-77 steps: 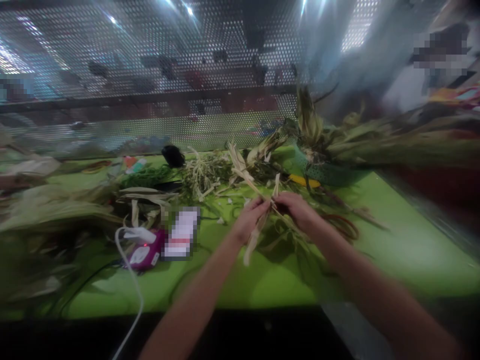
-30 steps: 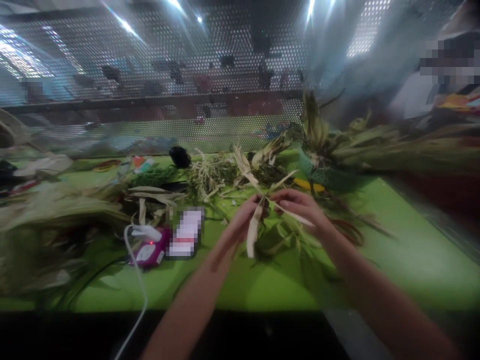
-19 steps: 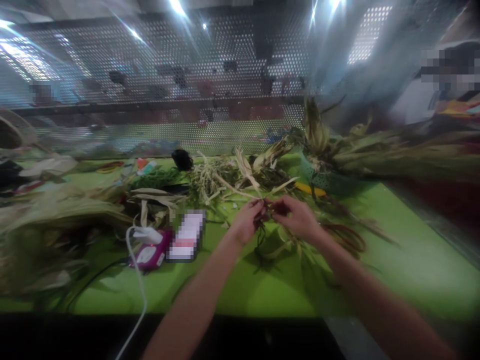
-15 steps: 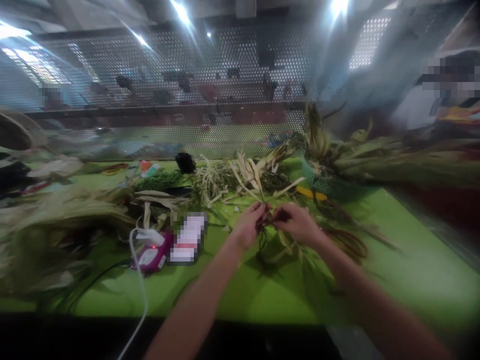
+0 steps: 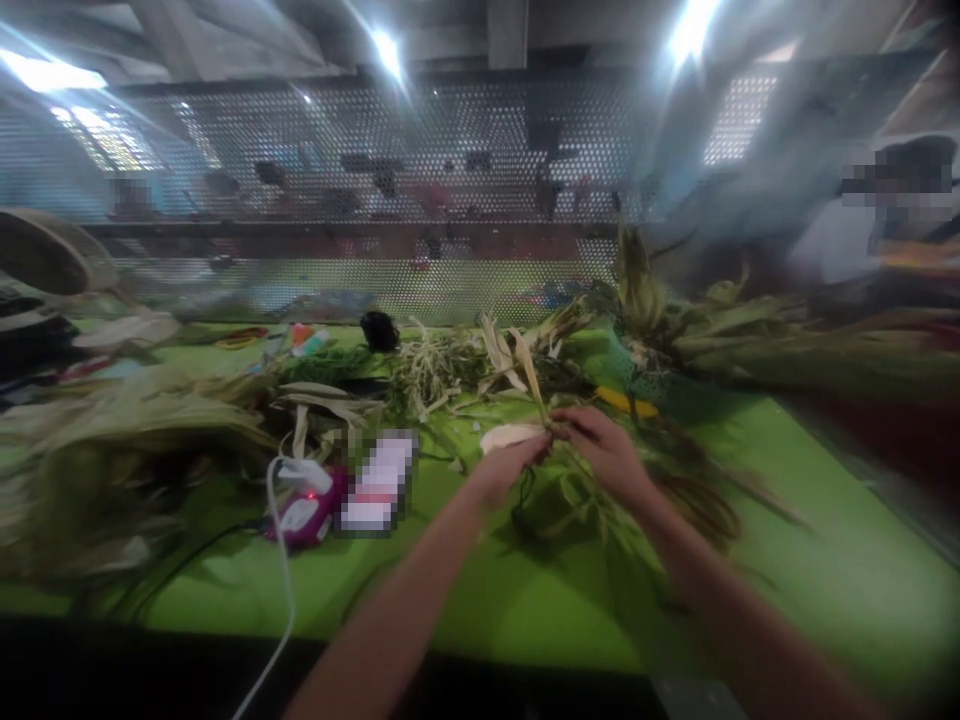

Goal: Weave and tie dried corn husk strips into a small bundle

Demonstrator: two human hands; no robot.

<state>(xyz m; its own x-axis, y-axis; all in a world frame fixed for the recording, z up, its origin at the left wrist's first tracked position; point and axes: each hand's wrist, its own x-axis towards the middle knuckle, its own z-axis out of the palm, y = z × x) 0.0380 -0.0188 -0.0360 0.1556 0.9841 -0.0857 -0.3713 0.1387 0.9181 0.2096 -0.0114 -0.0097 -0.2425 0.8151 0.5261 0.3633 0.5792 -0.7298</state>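
Both my hands meet over the middle of a green table (image 5: 825,520). My left hand (image 5: 506,467) pinches a pale dried leaf strip (image 5: 510,436) that lies flat to the left of my fingers. My right hand (image 5: 604,452) grips the same bundle of dried leaves (image 5: 577,490) right beside it, fingertips almost touching the left hand. Another pale strip (image 5: 529,375) rises from the pinch point toward the back. Dark stems hang below my hands onto the table.
A heap of dried husks (image 5: 127,440) fills the left side. A magenta device (image 5: 304,510) with a white cable (image 5: 281,590) lies near a blurred phone (image 5: 375,480). A green basket (image 5: 652,375) of leaves stands back right; a person sits at far right. Perforated screen behind.
The long pale strip that hung down between my hands is now folded over and lies flat to the left. My hands stay together at the same spot; the camera tilted up slightly.
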